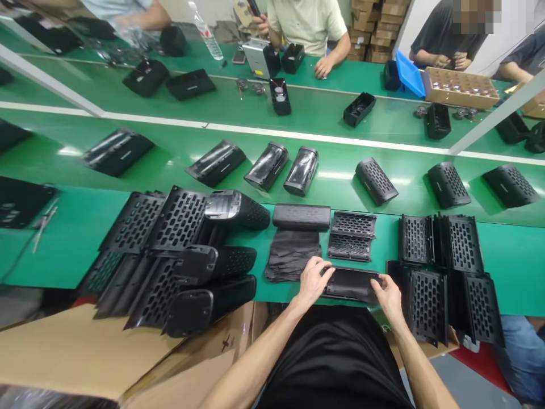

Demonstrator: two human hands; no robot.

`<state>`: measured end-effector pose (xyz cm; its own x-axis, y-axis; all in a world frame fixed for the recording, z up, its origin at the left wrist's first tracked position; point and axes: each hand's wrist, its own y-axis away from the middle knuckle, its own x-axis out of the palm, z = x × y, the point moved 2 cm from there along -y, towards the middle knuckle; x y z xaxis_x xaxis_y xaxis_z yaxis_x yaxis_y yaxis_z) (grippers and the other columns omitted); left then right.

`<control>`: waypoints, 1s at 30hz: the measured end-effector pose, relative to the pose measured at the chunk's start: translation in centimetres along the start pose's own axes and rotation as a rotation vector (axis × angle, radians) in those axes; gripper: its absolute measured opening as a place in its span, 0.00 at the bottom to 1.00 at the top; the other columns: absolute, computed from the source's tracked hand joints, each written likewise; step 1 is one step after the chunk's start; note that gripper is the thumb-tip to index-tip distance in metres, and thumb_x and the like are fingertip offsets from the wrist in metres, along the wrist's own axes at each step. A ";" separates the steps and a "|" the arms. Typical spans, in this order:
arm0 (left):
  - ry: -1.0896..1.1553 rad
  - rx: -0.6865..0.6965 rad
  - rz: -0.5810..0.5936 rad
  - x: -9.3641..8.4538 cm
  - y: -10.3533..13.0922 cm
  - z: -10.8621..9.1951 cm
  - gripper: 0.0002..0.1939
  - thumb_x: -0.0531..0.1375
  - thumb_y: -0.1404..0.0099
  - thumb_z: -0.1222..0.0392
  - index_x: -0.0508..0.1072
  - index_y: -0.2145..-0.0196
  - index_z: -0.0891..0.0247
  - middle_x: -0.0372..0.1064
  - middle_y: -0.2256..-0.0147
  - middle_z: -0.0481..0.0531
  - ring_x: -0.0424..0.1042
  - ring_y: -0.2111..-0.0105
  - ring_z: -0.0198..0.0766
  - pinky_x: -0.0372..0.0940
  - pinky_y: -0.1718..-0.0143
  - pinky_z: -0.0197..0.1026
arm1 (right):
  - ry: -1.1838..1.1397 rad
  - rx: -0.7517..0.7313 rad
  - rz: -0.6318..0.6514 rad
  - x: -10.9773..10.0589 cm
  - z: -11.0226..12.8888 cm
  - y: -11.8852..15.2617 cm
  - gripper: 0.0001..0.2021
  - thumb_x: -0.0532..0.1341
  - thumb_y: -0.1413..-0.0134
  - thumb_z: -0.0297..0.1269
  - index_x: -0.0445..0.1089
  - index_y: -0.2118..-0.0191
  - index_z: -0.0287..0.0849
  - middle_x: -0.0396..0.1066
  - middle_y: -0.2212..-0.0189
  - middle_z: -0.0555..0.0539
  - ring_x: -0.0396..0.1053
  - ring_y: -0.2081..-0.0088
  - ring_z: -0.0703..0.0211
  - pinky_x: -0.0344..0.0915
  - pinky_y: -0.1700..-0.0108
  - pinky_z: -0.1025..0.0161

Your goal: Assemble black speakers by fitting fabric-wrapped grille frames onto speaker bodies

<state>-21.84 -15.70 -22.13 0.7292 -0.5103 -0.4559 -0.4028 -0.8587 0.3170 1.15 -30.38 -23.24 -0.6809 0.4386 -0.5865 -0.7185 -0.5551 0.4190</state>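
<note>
My left hand (314, 282) grips the left end of a black plastic speaker grille panel (351, 284) at the table's near edge. At its right end, the thumb and fingers of my right hand (387, 291) are closed on the same panel. Its inner face, turned up, looks covered by dark sheet or cloth. A pile of black cloth pieces (293, 255) lies left of my left hand, with a black speaker housing (301, 217) behind it. Two perforated grille panels (352, 225) rest just beyond the held one.
Stacked grilles (426, 301) stand at right; more grilles (176, 218) and speaker housings (217, 264) crowd the left. Beyond, a green conveyor belt (332, 170) carries several housings. Co-workers sit across it. An open cardboard box (55, 352) is below left.
</note>
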 end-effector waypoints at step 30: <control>0.577 -0.074 0.005 -7.2 0.2 -5.0 0.19 0.68 0.41 0.49 0.79 0.56 0.63 0.79 0.60 0.54 0.75 0.60 0.42 0.69 0.56 0.41 | -0.437 -0.104 0.344 -1.0 10.3 1.7 0.30 0.71 0.57 0.68 0.66 0.70 0.44 0.59 0.77 0.54 0.54 0.75 0.64 0.52 0.72 0.66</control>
<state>-24.47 -11.95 -14.62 0.9190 -0.3886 0.0659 -0.3828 -0.8399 0.3847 -0.82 -24.47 -14.76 -0.8847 0.4597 -0.0778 -0.4423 -0.7747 0.4519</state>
